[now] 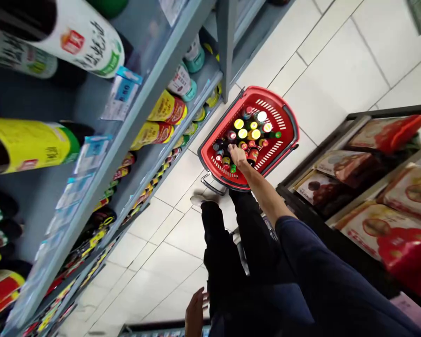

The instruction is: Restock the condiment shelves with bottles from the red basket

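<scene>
A red plastic shopping basket stands on the floor, filled with several upright bottles and jars whose yellow, white, red and green caps face up. My right hand reaches down into it at the near left side. Its fingers are closed round the top of a dark bottle, partly hidden by the hand. Down by my leg hangs my left hand, holding nothing, its fingers slightly apart. One black basket handle lies folded out near my shoe.
On the left runs a grey shelf unit with sauce bottles and blue price tags. A dark rack at right holds red and white food packages. White floor tiles lie between them, and my legs stand behind the basket.
</scene>
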Demonstrator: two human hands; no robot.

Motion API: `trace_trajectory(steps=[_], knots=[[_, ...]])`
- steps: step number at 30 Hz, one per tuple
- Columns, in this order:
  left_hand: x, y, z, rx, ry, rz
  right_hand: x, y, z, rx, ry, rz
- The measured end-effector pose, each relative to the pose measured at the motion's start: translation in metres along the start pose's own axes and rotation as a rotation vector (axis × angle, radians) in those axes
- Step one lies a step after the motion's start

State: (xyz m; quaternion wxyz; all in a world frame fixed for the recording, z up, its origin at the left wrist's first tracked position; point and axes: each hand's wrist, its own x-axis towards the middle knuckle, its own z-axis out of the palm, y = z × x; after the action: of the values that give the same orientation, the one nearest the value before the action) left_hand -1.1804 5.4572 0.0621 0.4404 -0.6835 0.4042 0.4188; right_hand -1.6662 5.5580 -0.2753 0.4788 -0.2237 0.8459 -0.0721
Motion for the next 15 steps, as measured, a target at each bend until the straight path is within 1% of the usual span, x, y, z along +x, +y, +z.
trace_trajectory(steps=[2,4,6,8,10,12,13,15], knots=[[-0.012,-0.008,-0.006,-0.015,0.015,0.04,-0.03,-0.005,-0.004,0.0,0.0,0.05],[-0.025,-0.015,-0.015,-0.017,0.024,0.091,-0.072,-0.013,-0.014,0.006,0.012,0.063],[-0.036,-0.017,-0.023,-0.023,0.018,0.165,-0.121,-0.023,-0.033,0.006,0.052,0.051],[-0.046,-0.011,-0.031,-0.031,0.016,0.267,-0.176,-0.033,-0.059,-0.002,0.109,0.023],[-0.058,0.006,-0.037,-0.051,0.024,0.398,-0.235,-0.044,-0.092,-0.019,0.167,-0.019],[-0.08,0.033,-0.045,-0.093,0.012,0.542,-0.298,-0.06,-0.128,-0.024,0.25,-0.125],[-0.096,0.05,-0.049,-0.122,-0.001,0.613,-0.33,-0.07,-0.147,-0.023,0.303,-0.204],[-0.138,0.086,-0.06,-0.17,-0.075,0.789,-0.396,-0.099,-0.188,-0.026,0.419,-0.389]])
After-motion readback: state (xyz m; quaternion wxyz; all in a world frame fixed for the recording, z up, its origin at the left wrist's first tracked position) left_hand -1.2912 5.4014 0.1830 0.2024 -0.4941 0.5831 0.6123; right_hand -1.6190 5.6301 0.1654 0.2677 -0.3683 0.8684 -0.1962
